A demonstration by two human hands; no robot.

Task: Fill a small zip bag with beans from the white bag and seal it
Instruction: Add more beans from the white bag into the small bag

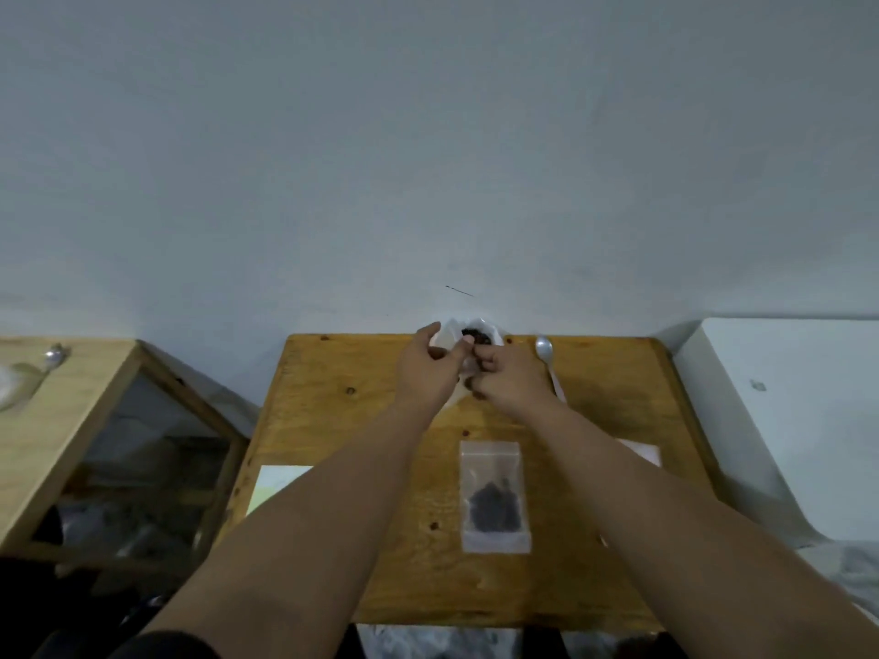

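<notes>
Plain pale wall (428, 135) behind a wooden table (361, 420), a second wooden table (62, 420) at left

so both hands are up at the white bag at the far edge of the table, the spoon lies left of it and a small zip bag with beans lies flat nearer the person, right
Not quite: the spoon lies right of the white bag, not left, as the head view shows. The rest holds: the left hand and right hand are at the bag, and the small zip bag with beans lies flat, nearer the person.
</notes>
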